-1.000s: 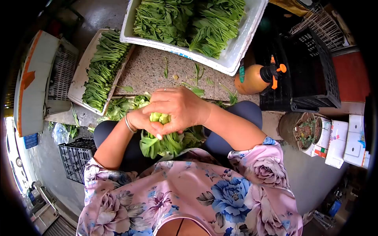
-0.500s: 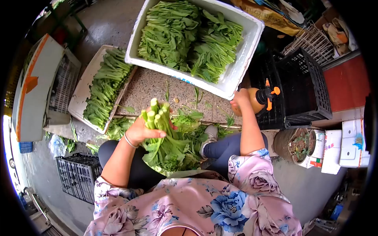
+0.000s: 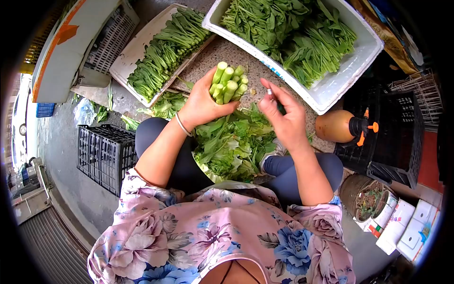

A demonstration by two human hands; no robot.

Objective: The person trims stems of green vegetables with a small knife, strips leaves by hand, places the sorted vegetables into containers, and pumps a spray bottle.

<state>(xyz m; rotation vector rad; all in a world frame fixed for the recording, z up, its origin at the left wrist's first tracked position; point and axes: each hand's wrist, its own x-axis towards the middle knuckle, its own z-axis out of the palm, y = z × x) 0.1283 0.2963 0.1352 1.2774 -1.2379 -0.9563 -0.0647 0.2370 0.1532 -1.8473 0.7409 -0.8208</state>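
Note:
My left hand (image 3: 201, 105) is wrapped round a bunch of leafy greens (image 3: 229, 84), whose thick pale cut stem ends point up and away from me. To the right of the stems, apart from them, is my right hand (image 3: 289, 118). Its thumb and fingers are bent together round something small, with a pale tip and a dark green part showing; I cannot make out what it is. Below both hands, a heap of loose leaves (image 3: 231, 151) lies between my knees.
Ahead stands a white foam box (image 3: 326, 104) of greens. Left of it is a shallow foam tray (image 3: 125, 64) with a row of greens. A spray bottle (image 3: 333, 126) and black crates (image 3: 395, 165) stand right; another black crate (image 3: 101, 154) sits left.
My right hand has left the spot beside the spray bottle and foam box corner and come near the stems. My left hand has moved the bunch forward. The view has shifted.

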